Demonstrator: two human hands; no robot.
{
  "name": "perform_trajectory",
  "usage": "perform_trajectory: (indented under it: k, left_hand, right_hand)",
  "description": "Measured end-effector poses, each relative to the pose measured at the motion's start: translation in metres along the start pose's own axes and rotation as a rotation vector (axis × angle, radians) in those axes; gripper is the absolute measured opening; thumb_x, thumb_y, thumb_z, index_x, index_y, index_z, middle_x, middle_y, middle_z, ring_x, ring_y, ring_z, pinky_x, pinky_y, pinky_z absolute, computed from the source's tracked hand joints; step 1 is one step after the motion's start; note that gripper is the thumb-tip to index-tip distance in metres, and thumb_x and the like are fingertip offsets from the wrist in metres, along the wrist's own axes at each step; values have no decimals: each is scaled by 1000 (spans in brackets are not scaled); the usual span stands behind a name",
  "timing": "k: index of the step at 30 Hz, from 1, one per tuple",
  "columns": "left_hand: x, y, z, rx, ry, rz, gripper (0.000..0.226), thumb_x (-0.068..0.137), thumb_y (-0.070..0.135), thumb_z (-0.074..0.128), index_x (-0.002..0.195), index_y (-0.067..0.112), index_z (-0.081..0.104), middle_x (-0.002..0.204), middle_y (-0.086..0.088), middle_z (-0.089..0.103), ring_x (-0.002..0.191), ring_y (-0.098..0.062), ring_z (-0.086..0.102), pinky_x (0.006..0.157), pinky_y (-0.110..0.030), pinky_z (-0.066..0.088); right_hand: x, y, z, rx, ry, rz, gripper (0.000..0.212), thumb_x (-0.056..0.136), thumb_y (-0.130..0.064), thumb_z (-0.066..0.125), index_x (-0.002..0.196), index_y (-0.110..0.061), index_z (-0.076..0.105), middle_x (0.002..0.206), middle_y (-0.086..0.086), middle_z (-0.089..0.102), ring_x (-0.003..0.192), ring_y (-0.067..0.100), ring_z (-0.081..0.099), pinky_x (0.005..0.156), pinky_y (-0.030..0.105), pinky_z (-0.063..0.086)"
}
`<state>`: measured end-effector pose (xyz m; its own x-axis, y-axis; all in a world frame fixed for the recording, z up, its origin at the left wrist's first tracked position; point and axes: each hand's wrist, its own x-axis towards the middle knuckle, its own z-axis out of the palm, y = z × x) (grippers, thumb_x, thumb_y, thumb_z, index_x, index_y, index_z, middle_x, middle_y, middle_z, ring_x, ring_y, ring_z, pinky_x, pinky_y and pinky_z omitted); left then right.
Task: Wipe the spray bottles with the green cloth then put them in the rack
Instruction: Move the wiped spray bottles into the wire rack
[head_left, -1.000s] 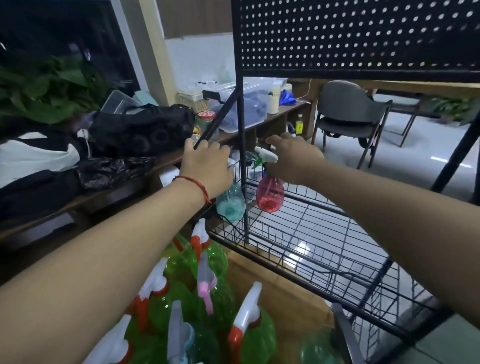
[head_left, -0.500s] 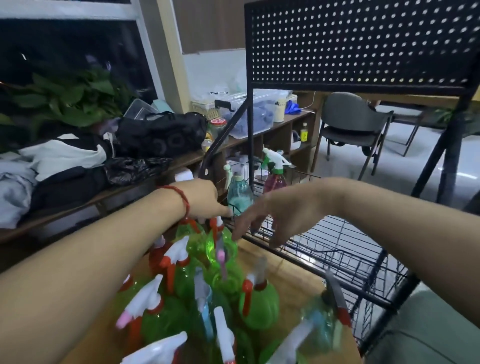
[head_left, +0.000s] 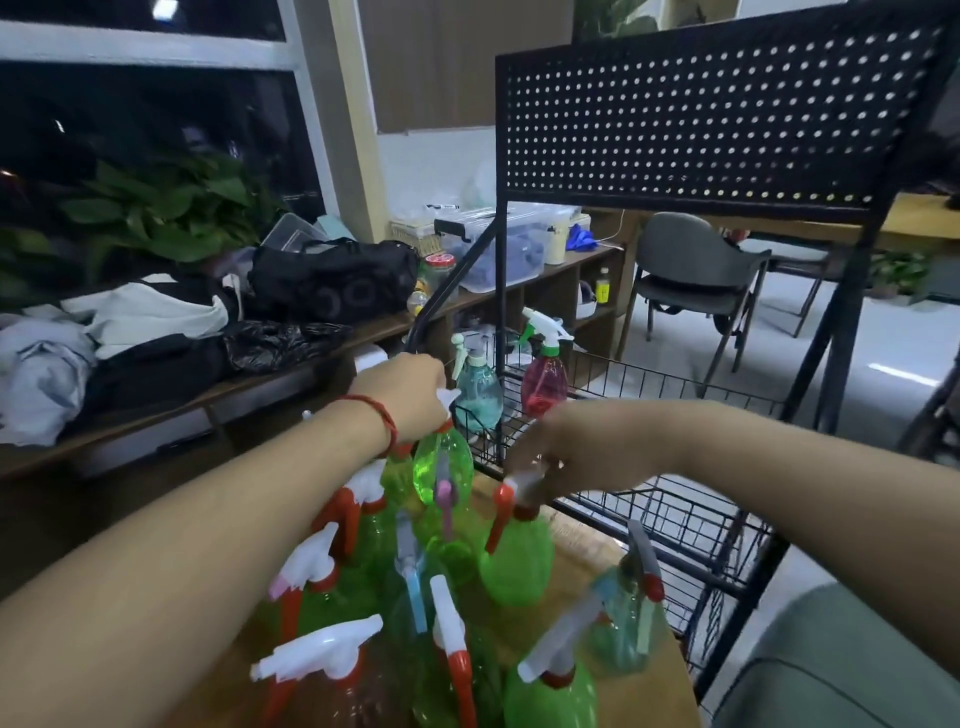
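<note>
**Clerk:** Entry one, rack (head_left: 691, 519). What is logged in it?

**Checker:** Two items: teal bottle (head_left: 475, 389) and pink bottle (head_left: 543, 384). Both are stood upright, side by side, at the far left end of the upper basket.

**Clerk:** Entry two, stock not yet racked?

**Checker:** A cluster of green bottles (head_left: 553, 699) is kept on the table (head_left: 649, 696), just beside the rack.

**Clerk:** Hands?

**Checker:** Left hand (head_left: 410, 395): the fingers are curled round the white sprayer of the far bottle (head_left: 441, 462), which is apparently raised above its neighbours. Right hand (head_left: 566, 457): the fingers are bent down at the red-and-white sprayer of the near bottle (head_left: 514, 566). Because of blur, it cannot be told whether anything is pinched.

**Clerk:** Cloth?

**Checker:** None is seen in view.

**Clerk:** Progress?

**Checker:** It is judged early. Two are racked, and the bulk is left to be wiped and placed.
</note>
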<state>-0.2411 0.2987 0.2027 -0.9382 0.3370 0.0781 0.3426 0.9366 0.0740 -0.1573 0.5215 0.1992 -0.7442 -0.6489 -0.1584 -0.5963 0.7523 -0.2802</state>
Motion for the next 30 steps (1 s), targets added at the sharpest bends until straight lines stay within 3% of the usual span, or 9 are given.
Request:
perform_trajectory:
  k: [2, 6, 12, 17, 20, 25, 30]
  left_hand:
    - [0, 4, -15, -24, 68, 26, 23, 96, 36, 58, 113, 29, 71, 122, -4, 72, 111, -32, 67, 94, -40, 55]
    - [4, 18, -43, 23, 151, 72, 25, 95, 33, 55, 116, 35, 70, 127, -2, 69, 112, -31, 66, 94, -40, 50]
    - [24, 35, -64, -100, 242, 141, 17, 95, 28, 55, 100, 35, 70, 118, 2, 72, 101, -26, 64, 91, -39, 54]
    - [41, 56, -46, -194, 319, 168, 24, 99, 28, 54, 113, 30, 73, 120, -3, 74, 112, -31, 66, 95, -43, 56]
    - [56, 64, -29, -228, 322, 183, 26, 101, 28, 53, 119, 29, 73, 120, -6, 74, 114, -33, 66, 96, -43, 56]
    - [79, 72, 4, -220, 237, 178, 22, 101, 27, 56, 116, 27, 73, 119, -8, 74, 110, -36, 68, 93, -42, 57]
    - [101, 73, 41, -115, 167, 156, 26, 104, 28, 57, 126, 28, 71, 127, -12, 69, 113, -39, 67, 90, -41, 53]
  right_hand:
    - [-9, 4, -17, -8, 67, 18, 4, 103, -36, 70, 103, -38, 68, 91, -26, 66, 86, -13, 63, 71, 9, 43]
    - [-21, 14, -51, 29, 208, 94, 6, 100, -37, 75, 99, -32, 71, 93, -13, 73, 83, 1, 68, 76, 32, 55]
    - [-32, 30, -84, 93, 410, 190, 6, 97, -33, 78, 96, -33, 73, 90, -10, 76, 82, 10, 74, 78, 39, 60]
    - [-30, 63, -90, 33, 489, 356, 26, 94, -35, 80, 76, -42, 63, 74, -14, 69, 72, 8, 67, 72, 36, 54]
    - [-23, 86, -86, -38, 494, 484, 13, 94, -36, 79, 88, -31, 68, 86, -7, 72, 82, 17, 69, 80, 40, 58]
    - [2, 123, -69, -166, 450, 645, 14, 95, -29, 72, 85, -25, 64, 86, 0, 68, 74, 15, 62, 61, 32, 45]
    - [33, 152, -52, -153, 453, 732, 8, 95, -24, 67, 100, -19, 72, 96, 5, 70, 86, 28, 66, 65, 33, 49]
